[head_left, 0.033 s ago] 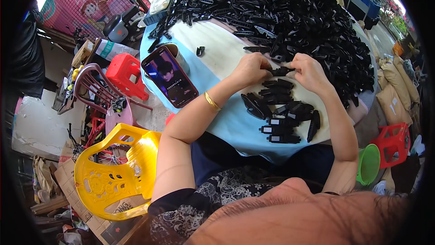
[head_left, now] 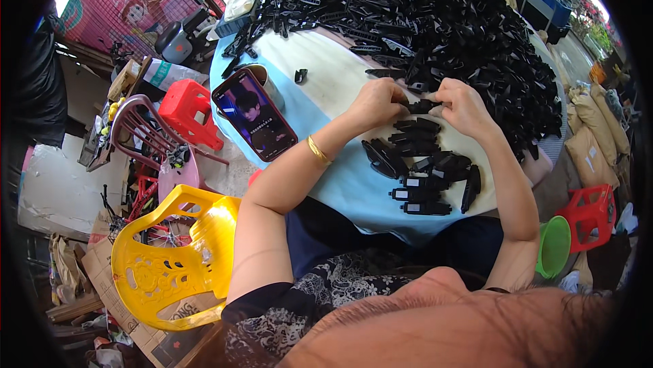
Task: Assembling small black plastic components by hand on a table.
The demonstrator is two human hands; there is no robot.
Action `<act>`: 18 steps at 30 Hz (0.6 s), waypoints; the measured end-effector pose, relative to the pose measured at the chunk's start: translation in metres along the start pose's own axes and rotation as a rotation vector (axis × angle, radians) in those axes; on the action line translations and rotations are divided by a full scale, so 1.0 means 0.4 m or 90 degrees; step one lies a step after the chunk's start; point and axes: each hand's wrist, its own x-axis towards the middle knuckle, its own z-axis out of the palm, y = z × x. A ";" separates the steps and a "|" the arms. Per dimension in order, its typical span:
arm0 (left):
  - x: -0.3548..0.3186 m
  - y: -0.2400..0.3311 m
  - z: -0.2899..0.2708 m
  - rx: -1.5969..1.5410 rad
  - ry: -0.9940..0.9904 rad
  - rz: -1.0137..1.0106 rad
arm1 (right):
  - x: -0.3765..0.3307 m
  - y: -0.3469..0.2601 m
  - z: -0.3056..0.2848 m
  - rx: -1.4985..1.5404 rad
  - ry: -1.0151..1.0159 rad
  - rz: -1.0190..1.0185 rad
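Observation:
Over the cloth-covered round table (head_left: pixel 340 188), my left hand (head_left: pixel 378 104) and my right hand (head_left: pixel 465 107) pinch opposite ends of one small black plastic part (head_left: pixel 423 106). Fingers hide much of it, so its exact kind is unclear. Just below it, several similar black parts (head_left: pixel 415 138) lie in a loose column. Closer to me are black pieces with pale rectangles (head_left: pixel 420 196), lying side by side. A longer curved black piece (head_left: pixel 471 190) rests to their right. Beyond my hands spreads a large heap of black plastic pieces (head_left: pixel 408 18).
A lit phone (head_left: pixel 255 118) leans on a round container (head_left: pixel 274 90) left of my arm. One loose black piece (head_left: pixel 300 77) lies on the cloth. Beside the table stand a yellow chair (head_left: pixel 146 269), red stools (head_left: pixel 178 111), a green bucket (head_left: pixel 554 245) and brown sacks (head_left: pixel 586 154).

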 end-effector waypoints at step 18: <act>-0.001 0.016 0.003 0.035 -0.038 0.078 | -0.003 -0.017 -0.008 0.003 -0.040 -0.086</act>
